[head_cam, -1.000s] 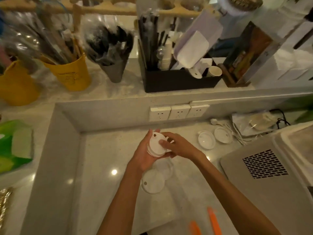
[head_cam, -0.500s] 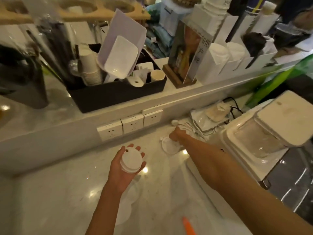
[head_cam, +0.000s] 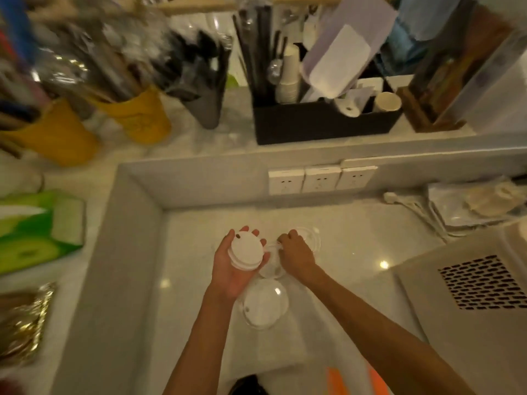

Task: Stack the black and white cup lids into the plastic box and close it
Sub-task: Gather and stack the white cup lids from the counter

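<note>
My left hand is palm up over the white counter, holding a small stack of white cup lids. My right hand is just to its right, its fingers closed on the edge of another white lid that lies low between the two hands. A further white lid lies flat on the counter below my left hand. One more pale lid shows faintly behind my right hand. No black lid and no plastic box can be made out.
A raised grey ledge walls the counter on the left and back, with three wall sockets. A grey machine with a vent grille stands at the right. Plastic bags and cables lie at the back right. Orange objects are near me.
My right hand has come back from the far right of the counter to beside my left hand, now with a lid. The view has swung back to the left.
</note>
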Demonstrator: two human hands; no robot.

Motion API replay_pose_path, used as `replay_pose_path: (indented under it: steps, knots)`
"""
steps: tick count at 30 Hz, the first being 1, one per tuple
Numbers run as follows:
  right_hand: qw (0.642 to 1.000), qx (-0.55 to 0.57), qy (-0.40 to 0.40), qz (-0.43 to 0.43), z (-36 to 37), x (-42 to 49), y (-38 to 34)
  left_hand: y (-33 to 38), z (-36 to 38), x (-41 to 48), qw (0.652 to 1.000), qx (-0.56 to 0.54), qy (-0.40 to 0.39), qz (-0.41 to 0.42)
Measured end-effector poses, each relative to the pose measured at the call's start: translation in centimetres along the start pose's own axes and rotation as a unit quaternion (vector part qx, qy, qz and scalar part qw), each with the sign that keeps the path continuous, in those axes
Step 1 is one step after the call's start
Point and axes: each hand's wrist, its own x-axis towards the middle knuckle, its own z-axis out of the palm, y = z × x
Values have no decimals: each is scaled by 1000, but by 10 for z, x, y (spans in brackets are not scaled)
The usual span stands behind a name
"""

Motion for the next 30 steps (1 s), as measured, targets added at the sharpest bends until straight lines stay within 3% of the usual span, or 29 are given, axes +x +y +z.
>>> replay_pose_path:
  steps: [3, 7, 10, 11, 13, 14, 16, 18, 20, 26, 30]
  knots:
    - [1000, -6, -3, -29, 11, -6, -25, 16, -19, -22, 1000, 0, -13, 21]
    - [1000, -1, 22, 6, -12, -9, -25, 34, -37, -42, 999, 2, -16, 45]
    - [988, 135, 76, 27, -52, -16, -31, 41, -43, -54, 998, -5, -25, 62]
    - [967, 243, 76, 23, -67, -22, -35, 41, -43, -57, 997, -11, -27, 66]
    - [883, 470, 1, -8, -99, -44, -49, 39, -42, -61, 997, -26, -36, 68]
    - [840, 540, -44, -33, -111, -58, -56, 36, -39, -64, 996, -43, -50, 64]
    - [810, 572, -94, -87, -123, -86, -70, 30, -30, -69, 991, -66, -107, 50]
    - [818, 551, -110, -125, -121, -110, -82, 24, -19, -79, 979, -47, -191, 49]
    - [843, 509, -104, -140, -115, -125, -90, 20, -10, -90, 974, -15, -218, 59]
    - [930, 321, -103, -143, -105, -140, -106, 18, -5, -115, 973, 105, -145, 148]
    - [948, 272, -70, -147, -96, -142, -127, 22, -6, -125, 971, 105, -118, 182]
